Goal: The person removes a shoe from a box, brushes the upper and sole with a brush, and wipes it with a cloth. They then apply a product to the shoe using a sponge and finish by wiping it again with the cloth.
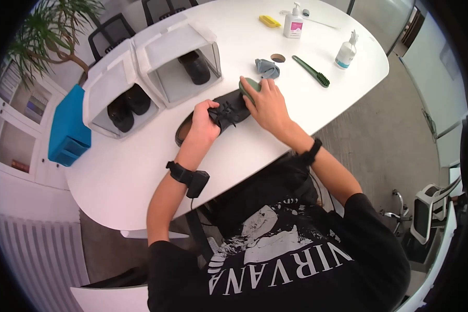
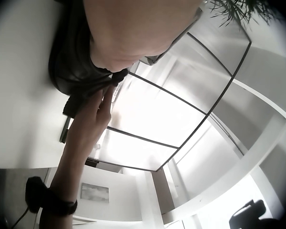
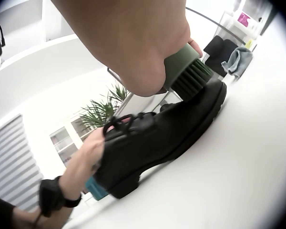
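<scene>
A black lace-up shoe [image 1: 236, 101] [image 3: 162, 138] rests sole down on the white table, its toe pointing away to the right. My left hand [image 1: 205, 122] grips it around the opening and the laces, with the thumb on top. Above the toe, my right hand [image 1: 268, 104] holds a green brush [image 1: 248, 88] by its rounded back. In the right wrist view the dark green bristles [image 3: 193, 81] press down on the upper near the toe. The left wrist view shows the shoe [image 2: 69, 62] from close by, with part of it hidden behind my left hand.
Two white boxes [image 1: 179, 41] [image 1: 109, 78] with open fronts hold dark shoes at the back left, beside a blue bin [image 1: 70, 125]. Beyond the toe lie a grey cloth [image 1: 267, 68] and a long green brush [image 1: 312, 72]. Two pump bottles [image 1: 293, 26] [image 1: 346, 54] and a yellow item [image 1: 269, 21] are farther back.
</scene>
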Demonstrator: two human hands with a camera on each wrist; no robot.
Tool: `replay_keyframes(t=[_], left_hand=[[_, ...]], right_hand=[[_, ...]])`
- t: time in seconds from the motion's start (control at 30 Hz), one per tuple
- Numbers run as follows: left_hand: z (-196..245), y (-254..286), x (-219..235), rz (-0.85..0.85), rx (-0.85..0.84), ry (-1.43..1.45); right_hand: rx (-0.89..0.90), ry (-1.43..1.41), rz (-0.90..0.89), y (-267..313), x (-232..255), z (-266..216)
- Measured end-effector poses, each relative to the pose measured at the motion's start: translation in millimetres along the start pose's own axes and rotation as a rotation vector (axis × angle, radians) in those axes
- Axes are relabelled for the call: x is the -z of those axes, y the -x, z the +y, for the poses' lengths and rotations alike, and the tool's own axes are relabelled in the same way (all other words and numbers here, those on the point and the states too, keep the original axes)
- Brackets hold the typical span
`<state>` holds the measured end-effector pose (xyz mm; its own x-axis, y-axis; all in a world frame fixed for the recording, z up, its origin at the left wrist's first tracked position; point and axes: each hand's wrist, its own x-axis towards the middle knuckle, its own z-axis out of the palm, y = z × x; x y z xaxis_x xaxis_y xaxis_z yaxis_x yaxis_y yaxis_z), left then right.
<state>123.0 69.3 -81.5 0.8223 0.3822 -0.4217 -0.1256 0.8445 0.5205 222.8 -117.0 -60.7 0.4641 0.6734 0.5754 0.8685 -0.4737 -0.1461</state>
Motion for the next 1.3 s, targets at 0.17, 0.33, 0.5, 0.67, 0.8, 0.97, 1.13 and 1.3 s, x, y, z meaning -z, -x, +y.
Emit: replay_keyframes(t=[0.17, 0.33, 0.5, 0.67, 0.8, 0.97, 1.13, 1.3], left_hand=[[-2.7, 5.5, 0.3, -0.099, 0.029, -0.036], [-4.2, 0.8, 6.3, -0.07, 0.013, -0.062], [-0.7, 18.4, -8.7, -0.078, 0.023, -0.083], [-11.7, 17.9, -1.6, -0.127, 0.019, -0.107], [-9.4, 4.5, 5.2, -0.097, 0.017, -0.11], [-1.3, 13.5, -4.1, -0.085, 0.018, -0.075], [-4.6, 10.1, 0.8, -0.069, 0.019, -0.112], [-3.9, 4.0, 4.2, -0.088, 0.044, -0.111]], right_hand=[[0.031, -0.022, 0.009, 15.5, 0.8, -2.4], [-0.048, -0.169, -0.091, -51.9, -31.5, 1.8], [-0.016, -0.197, -0.055, -2.0, 0.7, -25.0], [-0.032, -0.298, -0.042, 4.8, -1.0, -7.6], [-0.043, -0.216, -0.045, -46.5, -29.1, -12.9], [-0.016, -0.216, -0.089, -33.3, -14.6, -12.5], [0.015, -0.221, -0.043, 18.1, 2.1, -9.5], [-0.016, -0.19, -0.023, -38.4, -20.7, -4.5]])
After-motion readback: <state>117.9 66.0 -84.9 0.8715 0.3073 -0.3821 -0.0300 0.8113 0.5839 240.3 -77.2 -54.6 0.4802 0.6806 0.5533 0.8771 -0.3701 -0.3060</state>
